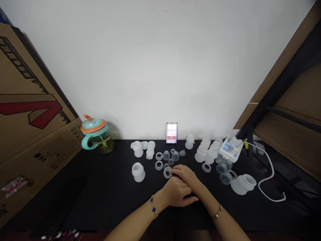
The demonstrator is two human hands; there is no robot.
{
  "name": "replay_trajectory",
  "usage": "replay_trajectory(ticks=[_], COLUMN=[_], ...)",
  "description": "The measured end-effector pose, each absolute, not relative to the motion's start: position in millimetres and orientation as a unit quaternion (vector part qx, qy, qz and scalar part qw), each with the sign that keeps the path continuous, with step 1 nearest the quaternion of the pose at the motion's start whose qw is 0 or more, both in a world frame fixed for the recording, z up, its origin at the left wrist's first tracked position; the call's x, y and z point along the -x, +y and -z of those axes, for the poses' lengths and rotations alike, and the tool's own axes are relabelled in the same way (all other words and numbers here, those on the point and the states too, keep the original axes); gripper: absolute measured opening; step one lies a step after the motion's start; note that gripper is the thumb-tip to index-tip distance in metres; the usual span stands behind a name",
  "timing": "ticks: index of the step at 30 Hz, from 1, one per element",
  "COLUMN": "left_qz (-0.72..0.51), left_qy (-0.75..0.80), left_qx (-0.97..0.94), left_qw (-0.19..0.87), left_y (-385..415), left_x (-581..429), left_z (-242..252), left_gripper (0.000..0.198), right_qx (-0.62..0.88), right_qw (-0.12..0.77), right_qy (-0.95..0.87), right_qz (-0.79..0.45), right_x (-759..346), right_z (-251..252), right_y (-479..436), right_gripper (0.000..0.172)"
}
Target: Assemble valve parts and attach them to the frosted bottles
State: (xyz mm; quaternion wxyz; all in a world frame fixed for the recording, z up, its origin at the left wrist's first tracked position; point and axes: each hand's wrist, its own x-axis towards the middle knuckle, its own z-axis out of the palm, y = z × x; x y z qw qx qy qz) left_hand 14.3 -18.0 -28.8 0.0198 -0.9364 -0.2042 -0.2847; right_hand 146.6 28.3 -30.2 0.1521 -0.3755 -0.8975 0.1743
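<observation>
My right hand (184, 174) lies flat on the black table (105, 194), fingers stretched left, fingertips touching a clear plastic ring (167, 172). My left hand (177, 193) rests just in front of it, tucked against the right wrist. Its fingers are loosely curled and partly hidden, and nothing shows in them. A blue clover bracelet is on the left wrist and a gold bangle on the right. Several small clear valves and rings (167, 155) lie just beyond the hands. White silicone bottle parts stand nearby, one squat piece (138, 172) to the left.
A teal-handled cup with an orange lid (96, 135) stands at the back left beside a large cardboard box (30, 127). At the right are clear bottles (207, 150), a white pump unit (232, 149), a white cable (269, 174) and a dark wooden frame (283, 110). A small card (172, 133) leans on the wall.
</observation>
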Motion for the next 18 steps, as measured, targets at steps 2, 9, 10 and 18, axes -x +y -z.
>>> replay_trajectory(ticks=[2, 9, 10, 18], left_qz=[0.287, 0.316, 0.320, 0.330], left_qy=[-0.206, -0.233, -0.238, -0.259], left_qx=[0.935, 0.919, 0.917, 0.907], left_qw=[0.026, 0.028, 0.024, 0.012], left_y=[-18, -17, -17, -15], left_x=[-14, -12, -12, -12], left_z=[29, 27, 27, 31], left_gripper=[0.048, 0.045, 0.044, 0.042], right_qx=[0.387, 0.426, 0.431, 0.446], right_qw=[0.158, 0.221, 0.225, 0.191], right_qy=[-0.892, -0.860, -0.856, -0.854], right_qz=[-0.174, -0.176, -0.179, -0.188], right_x=[-146, -147, -147, -150], right_z=[27, 17, 16, 13], right_y=[27, 20, 20, 21], right_gripper=[0.023, 0.015, 0.015, 0.017])
